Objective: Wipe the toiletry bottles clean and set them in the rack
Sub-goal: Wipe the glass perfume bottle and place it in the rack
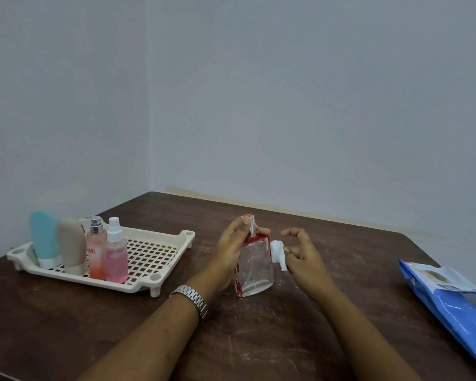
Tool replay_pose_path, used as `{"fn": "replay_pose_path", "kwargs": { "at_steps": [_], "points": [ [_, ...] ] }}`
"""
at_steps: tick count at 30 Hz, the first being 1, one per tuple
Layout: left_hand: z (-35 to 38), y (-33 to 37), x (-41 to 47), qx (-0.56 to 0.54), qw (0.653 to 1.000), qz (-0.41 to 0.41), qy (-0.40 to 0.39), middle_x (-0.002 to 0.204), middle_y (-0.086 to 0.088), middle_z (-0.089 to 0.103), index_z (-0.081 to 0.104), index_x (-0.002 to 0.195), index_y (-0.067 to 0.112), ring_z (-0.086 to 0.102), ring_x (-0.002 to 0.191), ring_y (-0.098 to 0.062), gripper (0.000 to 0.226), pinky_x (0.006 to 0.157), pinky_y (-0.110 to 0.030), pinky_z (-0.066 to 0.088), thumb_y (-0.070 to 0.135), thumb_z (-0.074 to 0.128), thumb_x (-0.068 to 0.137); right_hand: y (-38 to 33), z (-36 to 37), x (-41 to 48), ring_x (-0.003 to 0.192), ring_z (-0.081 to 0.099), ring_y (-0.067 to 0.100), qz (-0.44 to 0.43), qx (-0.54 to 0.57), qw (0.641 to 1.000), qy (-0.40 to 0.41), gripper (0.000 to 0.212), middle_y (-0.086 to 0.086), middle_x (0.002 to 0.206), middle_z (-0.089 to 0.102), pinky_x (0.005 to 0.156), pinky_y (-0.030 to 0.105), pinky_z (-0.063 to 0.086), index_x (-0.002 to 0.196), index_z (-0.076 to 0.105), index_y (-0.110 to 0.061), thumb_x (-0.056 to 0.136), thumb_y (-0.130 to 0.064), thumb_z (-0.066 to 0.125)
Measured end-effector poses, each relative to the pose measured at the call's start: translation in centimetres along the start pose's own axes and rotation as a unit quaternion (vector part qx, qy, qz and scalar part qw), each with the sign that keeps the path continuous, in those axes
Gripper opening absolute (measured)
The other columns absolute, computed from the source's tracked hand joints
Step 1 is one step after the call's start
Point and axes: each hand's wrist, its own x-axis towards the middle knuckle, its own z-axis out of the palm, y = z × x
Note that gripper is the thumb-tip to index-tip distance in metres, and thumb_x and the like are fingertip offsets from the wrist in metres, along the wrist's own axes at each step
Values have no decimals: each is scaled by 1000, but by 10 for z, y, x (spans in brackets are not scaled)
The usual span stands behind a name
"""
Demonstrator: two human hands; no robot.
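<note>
From my remote seat I see the clear glass bottle, red along its shoulder and left edge, near the middle of the dark wooden table. It tilts slightly, with its base at the tabletop. My left hand has its grip closed around the bottle's neck and shoulder, thumb on the near side and fingertips showing past the silver collar under the red cap. A metal watch sits on that wrist. At the bottle's 3 o'clock my right hand pinches a small white wipe, the grip narrow on it, and the wad touches the bottle's upper right side. Off at 9 o'clock stands the cream slotted rack. A blue tube, a beige tube, a peach spray bottle with a silver top and a pink spray bottle with a white nozzle stand upright in a row along its left end. At 4 o'clock, by the table's right edge, lies a blue wipes packet.
</note>
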Motion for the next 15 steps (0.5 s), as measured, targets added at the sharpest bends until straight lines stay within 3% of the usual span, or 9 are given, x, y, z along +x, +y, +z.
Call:
{"fn": "replay_pose_path", "kwargs": {
  "at_steps": [2, 6, 9, 11, 15],
  "points": [
    [0, -1, 0, -3, 1000, 1, -3, 99, -10, 71, 55, 107, 7, 68, 80, -16, 38, 74, -31, 57, 40, 42, 93, 0, -1, 0, 55, 57, 8, 1, 3, 1000, -9, 18, 8, 77, 68, 48, 20, 41, 99, 54, -19, 95, -4, 46],
    [-1, -1, 0, -7, 1000, 4, 0, 97, -9, 72, 56, 104, 9, 68, 81, -17, 41, 75, -31, 57, 44, 44, 88, 3, 0, 3, 71, 60, 19, -17, 8, 1000, 4, 22, 9, 82, 67, 58, 29, 47, 87, 65, -10, 93, -2, 46],
    [-2, -1, 0, -6, 1000, -1, 10, 100, -10, 71, 57, 104, 10, 68, 84, -19, 40, 80, -35, 57, 44, 41, 91, 1, 1, 2, 77, 66, 25, -26, 22, 999, -19, 21, 9, 84, 69, 68, 40, 54, 90, 67, -9, 92, -26, 55],
    [-3, -1, 0, -3, 1000, -4, 16, 102, -11, 71, 56, 108, 8, 68, 86, -20, 41, 83, -39, 56, 42, 39, 95, -1, 2, 0, 79, 67, 21, -32, -6, 999, -31, 26, 6, 87, 69, 71, 39, 56, 92, 65, -12, 82, -35, 64],
    [-4, 0, -1, -12, 1000, -18, 12, 104, -12, 71, 57, 107, 9, 68, 90, -26, 42, 87, -45, 54, 46, 40, 93, 0, 5, 1, 83, 63, 15, -64, -86, 994, 20, 9, -4, 90, 65, 71, 37, 57, 89, 63, -20, 83, -15, 68]
  ]
}}
